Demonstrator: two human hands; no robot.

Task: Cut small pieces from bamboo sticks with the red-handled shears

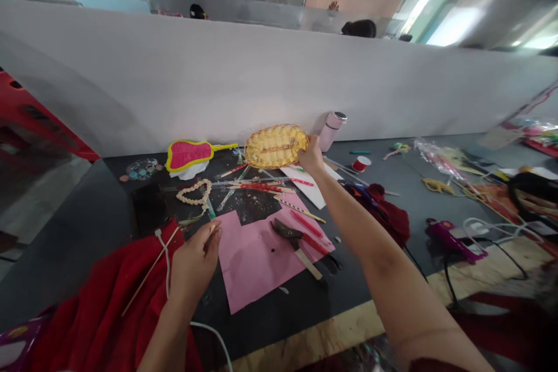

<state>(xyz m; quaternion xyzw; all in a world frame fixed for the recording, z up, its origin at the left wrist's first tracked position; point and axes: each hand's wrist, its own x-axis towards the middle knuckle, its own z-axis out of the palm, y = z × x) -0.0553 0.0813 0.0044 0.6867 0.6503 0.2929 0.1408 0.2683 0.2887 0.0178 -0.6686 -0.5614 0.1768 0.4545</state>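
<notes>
My right hand (311,155), arm stretched out over the table, grips the right rim of a shallow oval wicker basket (274,148). The basket is tilted toward me near the white partition. Closer in, my left hand (196,258) is closed with thumb and fingertips together; whatever is between them is too small to make out. It is at the left edge of a pink sheet (248,256), below a heart-shaped beige piece (194,195). Red-handled pruning shears (300,236) lie on the sheet beside a red pen (307,224). Sticks and straws (261,187) lie in front of the basket.
A pink-and-yellow hand fan (189,155) rests at the partition (218,81). A pink flask (332,131) stands right of the basket, near a red thread spool (361,164). Red cloth (117,296) with a white cable covers the near left. A purple glue gun (455,238) lies right.
</notes>
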